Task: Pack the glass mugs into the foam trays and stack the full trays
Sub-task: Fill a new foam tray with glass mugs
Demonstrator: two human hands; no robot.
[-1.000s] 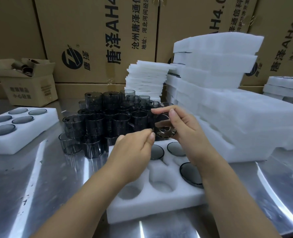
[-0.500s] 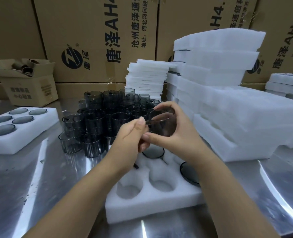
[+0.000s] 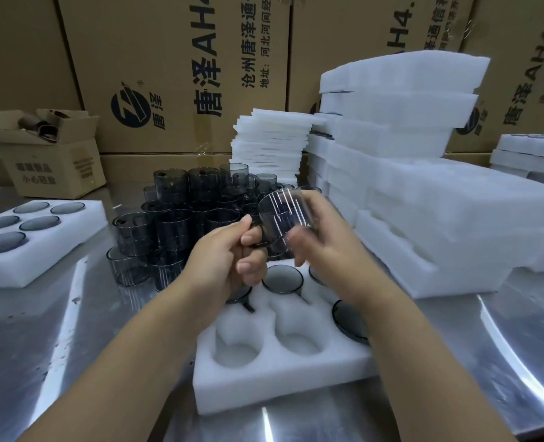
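A smoky glass mug [image 3: 281, 215] hangs tilted in the air above the white foam tray [image 3: 273, 378] in front of me. My left hand [image 3: 229, 260] pinches its handle with curled fingers. My right hand [image 3: 321, 244] curls round the mug's body from the right; it is motion-blurred. The tray has mugs sunk in its far and right holes, such as one seated mug [image 3: 281, 279], and two near holes are bare. A cluster of several loose mugs [image 3: 181, 224] stands stacked behind the tray.
A filled foam tray [image 3: 34, 237] lies at the left. Piled foam trays [image 3: 423, 202] rise at the right, thin foam sheets [image 3: 273, 145] behind the mugs. A small open carton [image 3: 47, 154] and large cartons line the back. More trays [image 3: 532, 151] sit far right.
The mug has been lifted higher and tipped over. My left hand moved from beside it onto the handle, and my right hand shifted round the body.
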